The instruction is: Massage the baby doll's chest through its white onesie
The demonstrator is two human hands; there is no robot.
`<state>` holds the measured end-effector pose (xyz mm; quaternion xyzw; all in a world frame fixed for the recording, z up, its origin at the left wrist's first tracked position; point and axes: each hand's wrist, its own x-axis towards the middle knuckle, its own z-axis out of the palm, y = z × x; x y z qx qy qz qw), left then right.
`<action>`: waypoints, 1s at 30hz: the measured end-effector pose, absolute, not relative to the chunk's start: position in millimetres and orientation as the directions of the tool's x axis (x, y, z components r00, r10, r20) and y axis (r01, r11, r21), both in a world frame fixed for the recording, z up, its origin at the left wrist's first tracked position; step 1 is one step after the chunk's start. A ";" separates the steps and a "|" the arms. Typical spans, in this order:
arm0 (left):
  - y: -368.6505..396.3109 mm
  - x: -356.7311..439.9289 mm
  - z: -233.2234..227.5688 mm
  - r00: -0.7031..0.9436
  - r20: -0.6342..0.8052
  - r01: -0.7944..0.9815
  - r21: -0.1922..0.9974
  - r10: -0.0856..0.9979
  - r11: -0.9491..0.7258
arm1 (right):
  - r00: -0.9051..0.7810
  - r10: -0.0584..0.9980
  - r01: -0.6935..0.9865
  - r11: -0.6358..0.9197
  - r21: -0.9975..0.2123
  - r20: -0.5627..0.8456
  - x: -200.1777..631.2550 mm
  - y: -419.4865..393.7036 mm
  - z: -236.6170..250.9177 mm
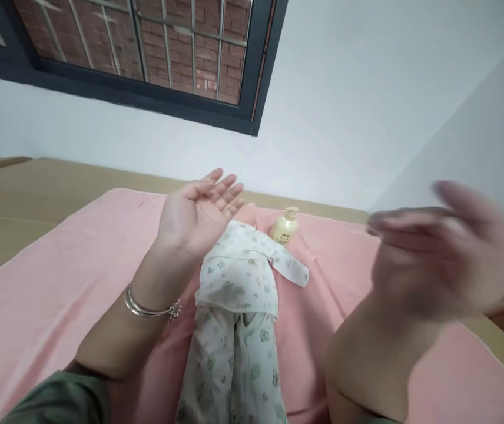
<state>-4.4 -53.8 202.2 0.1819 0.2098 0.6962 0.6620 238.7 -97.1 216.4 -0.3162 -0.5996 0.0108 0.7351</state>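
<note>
left hand (203,217): palm up, fingers loosely spread, empty
right hand (437,259): too blurry, can't tell its grip
printed outfit (239,282): on pink cloth (88,271), by the pump bottle (284,228)
outfit step: hands-off imo, touching it calls for lowering a hand

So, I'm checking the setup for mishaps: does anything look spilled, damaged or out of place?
Nothing stands out: no spill or damage shows. The pink sheet is merely creased, and the yellow bottle is beside the printed top. The left hand partly blocks the view.
</note>
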 end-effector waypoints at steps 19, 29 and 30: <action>62.7 101.8 131.8 0.305 -0.236 -0.773 0.505 0.923 0.385 | -0.251 0.921 0.886 0.343 -0.313 0.299 230.2 35.0 136.2; -32.1 65.9 155.6 0.429 -0.043 -0.757 0.528 0.902 0.385 | -0.223 0.851 0.844 0.413 -0.343 0.476 166.1 -19.5 133.7; -39.4 57.7 158.1 0.413 -0.051 -0.756 0.538 0.909 0.373 | -0.251 0.824 0.815 0.464 -0.348 0.509 156.1 -31.1 130.1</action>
